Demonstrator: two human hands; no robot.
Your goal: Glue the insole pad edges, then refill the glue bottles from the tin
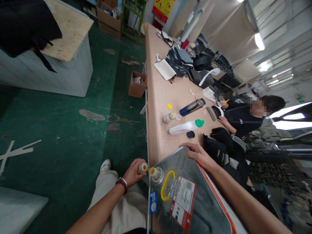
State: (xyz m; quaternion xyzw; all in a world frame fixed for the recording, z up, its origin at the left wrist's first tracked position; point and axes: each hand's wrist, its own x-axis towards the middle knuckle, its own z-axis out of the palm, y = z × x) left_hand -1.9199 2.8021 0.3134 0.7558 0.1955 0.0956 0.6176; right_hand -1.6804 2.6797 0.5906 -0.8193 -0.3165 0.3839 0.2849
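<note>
A large rectangular metal can (204,198) with a yellow handle (165,191) and red-and-white label lies tilted at the table's front edge. My right hand (198,155) grips its far top edge, fingers bent over the rim. In my left hand (133,172) is a small whitish bottle (142,167), its open mouth facing the can's yellowish spout (155,173). Something yellowish spans the small gap between spout and bottle mouth. How full the bottle is stays hidden behind my fingers.
On the table (158,97) stand or lie a white squeeze bottle (182,127) with green cap, a dark thermos (191,108), a small jar (168,117) and a yellow ring (170,106). Black fabric pieces (216,146) lie right. A co-worker (243,113) sits across. A cardboard box (136,85) is on the floor.
</note>
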